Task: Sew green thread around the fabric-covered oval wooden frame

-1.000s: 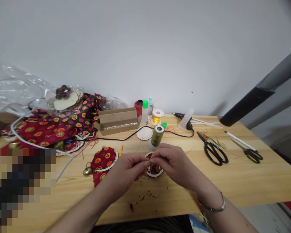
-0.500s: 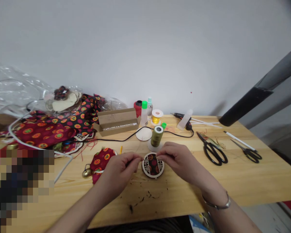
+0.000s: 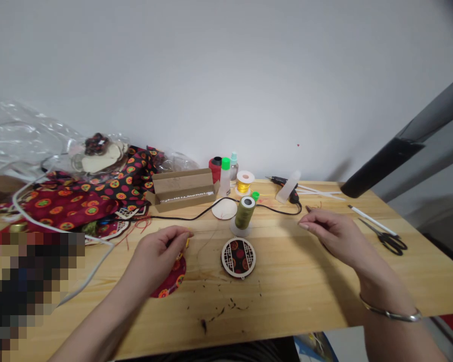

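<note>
1. Olive green: colouring the tall thread spool (image 3: pixel 245 213), standing upright on a white base (image 3: pixel 241 232) near the middle of the pale wooden surface (image 3: pixel 283 311).

2. Showing, just on the near side of the spool, the round lattice disc (image 3: pixel 238 257), lying flat and framing dark, red-patterned fabric in white fretwork.

3. Holding the left hand (image 3: pixel 156 259) to the left of the spool, well apart from it, and partly covering a maroon patterned round (image 3: pixel 172 282). Pressing the left thumb and forefinger together at the tips, right by a yellow stick (image 3: pixel 187 242); being unable to tell of anything fine between them.

4. Holding the right hand (image 3: pixel 335 234) to the right of the spool, also well apart. Pressing the thumb and forefinger together here too, again being unable to tell of anything fine between them. Wearing a metal bangle (image 3: pixel 390 315) on the right wrist.

5. Seeing, close on the far side of the spool, a small green cap (image 3: pixel 255 196) and a reel of yellow cord (image 3: pixel 243 186); farther back and slightly left, a green-capped bottle (image 3: pixel 225 182) and a red cone of thread (image 3: pixel 215 171).

6. Finding, left of the spool and slightly behind, a plain white disc (image 3: pixel 224 208); farther left, an open cardboard box (image 3: pixel 184 188) and heaped patterned fabric (image 3: pixel 68 203).

7. Lying behind and to the right of the spool, with a black glue gun (image 3: pixel 280 182); far to its right, with small black-handled scissors (image 3: pixel 384 236) near a white pen (image 3: pixel 373 219).
</note>
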The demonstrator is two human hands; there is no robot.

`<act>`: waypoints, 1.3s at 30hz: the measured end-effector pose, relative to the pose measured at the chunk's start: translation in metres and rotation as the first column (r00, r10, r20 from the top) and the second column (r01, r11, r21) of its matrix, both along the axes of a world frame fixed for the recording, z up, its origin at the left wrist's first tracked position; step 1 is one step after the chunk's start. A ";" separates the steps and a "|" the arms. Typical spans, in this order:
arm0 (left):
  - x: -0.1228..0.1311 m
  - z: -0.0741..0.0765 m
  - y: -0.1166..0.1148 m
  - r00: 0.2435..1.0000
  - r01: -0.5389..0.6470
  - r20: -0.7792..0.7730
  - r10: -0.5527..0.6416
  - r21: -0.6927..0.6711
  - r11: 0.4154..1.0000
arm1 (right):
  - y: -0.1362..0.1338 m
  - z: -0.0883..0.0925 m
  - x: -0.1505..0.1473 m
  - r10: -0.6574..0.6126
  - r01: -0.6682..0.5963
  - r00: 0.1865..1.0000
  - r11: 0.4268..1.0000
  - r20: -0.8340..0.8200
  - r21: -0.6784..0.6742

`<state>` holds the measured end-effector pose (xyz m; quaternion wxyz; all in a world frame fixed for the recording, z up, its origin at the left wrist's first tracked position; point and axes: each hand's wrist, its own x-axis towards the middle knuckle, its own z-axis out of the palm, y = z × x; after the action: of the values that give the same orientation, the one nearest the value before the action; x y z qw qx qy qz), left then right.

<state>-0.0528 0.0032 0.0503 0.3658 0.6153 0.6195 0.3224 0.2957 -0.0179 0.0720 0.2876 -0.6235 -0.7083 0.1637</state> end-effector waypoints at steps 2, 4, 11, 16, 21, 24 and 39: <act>-0.001 0.000 0.000 1.000 -0.015 -0.001 0.015 0.035 0.999 | -0.001 0.000 0.006 -0.044 0.044 0.999 0.999 0.004 0.001; -0.003 -0.002 0.000 1.000 -0.011 -0.007 0.011 0.045 0.999 | -0.002 0.000 0.013 -0.073 0.073 0.997 0.997 -0.010 0.005; -0.010 -0.008 0.000 1.000 0.018 -0.009 -0.018 0.021 1.000 | -0.008 0.000 0.027 -0.243 0.245 0.968 0.969 -0.059 0.036; -0.009 -0.005 0.001 1.000 0.017 0.002 -0.017 0.020 1.000 | -0.011 0.001 0.029 -0.305 0.308 0.948 0.951 -0.095 0.017; -0.008 -0.005 0.000 0.998 0.021 -0.054 -0.018 0.067 0.997 | -0.013 0.004 0.027 -0.352 0.357 0.923 0.934 -0.154 0.007; -0.010 -0.007 -0.001 0.996 0.032 -0.087 -0.024 0.091 0.995 | -0.015 0.005 0.027 -0.380 0.389 0.911 0.921 -0.162 0.028; 0.035 0.017 -0.032 0.877 0.452 -0.237 -0.418 0.113 0.885 | -0.024 -0.001 -0.087 0.293 -0.244 0.915 0.949 -0.276 0.199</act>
<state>-0.0182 -0.0289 0.0675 0.3108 0.7970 0.4705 0.2163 0.2083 -0.0419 0.0708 0.4162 -0.4624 -0.7460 0.2375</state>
